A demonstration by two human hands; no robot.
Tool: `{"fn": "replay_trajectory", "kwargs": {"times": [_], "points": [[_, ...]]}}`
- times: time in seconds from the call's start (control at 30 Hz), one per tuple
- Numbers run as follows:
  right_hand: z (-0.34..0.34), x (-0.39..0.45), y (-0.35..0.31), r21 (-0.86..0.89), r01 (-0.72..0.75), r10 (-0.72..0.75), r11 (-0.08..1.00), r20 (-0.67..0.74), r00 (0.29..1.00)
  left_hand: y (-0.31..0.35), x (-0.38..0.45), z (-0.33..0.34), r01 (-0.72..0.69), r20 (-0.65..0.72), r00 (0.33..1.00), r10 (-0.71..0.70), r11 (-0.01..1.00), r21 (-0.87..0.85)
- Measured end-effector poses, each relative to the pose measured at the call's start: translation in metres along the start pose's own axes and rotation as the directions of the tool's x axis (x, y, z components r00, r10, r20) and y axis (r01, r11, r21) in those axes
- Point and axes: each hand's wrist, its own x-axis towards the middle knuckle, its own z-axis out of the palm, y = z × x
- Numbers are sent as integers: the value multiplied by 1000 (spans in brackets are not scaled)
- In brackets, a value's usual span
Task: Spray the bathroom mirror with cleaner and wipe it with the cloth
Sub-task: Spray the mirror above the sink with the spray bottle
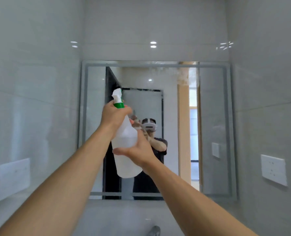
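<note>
Fingers of the left hand curl round the neck of the spray bottle just under its green collar and white trigger head, while the right hand wraps its thumb and fingers round the bottle's translucent body from the right side, so both hands grip it, tilted, in front of the mirror. Its white plastic looks cloudy and I cannot tell how much liquid is inside. A patch of misty droplets sits on the mirror's upper part, right of centre, a socket plate is on the right wall, and a tap shows at the bottom edge.
</note>
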Motion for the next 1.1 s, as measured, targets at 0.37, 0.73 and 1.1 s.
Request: {"fn": "replay_trajectory", "kwargs": {"times": [0.37, 0.73, 1.1], "points": [[133, 1, -15, 102, -26, 5, 994, 199, 980, -19, 0, -134, 97, -209, 975, -76, 991, 96], [146, -21, 21, 99, -134, 110, 986, 218, 970, -67, -15, -139, 180, -143, 975, -171, 982, 49], [107, -34, 41, 56, -151, 142, 987, 132, 981, -73, -24, -91, 155, -75, 986, -151, 987, 44]]}}
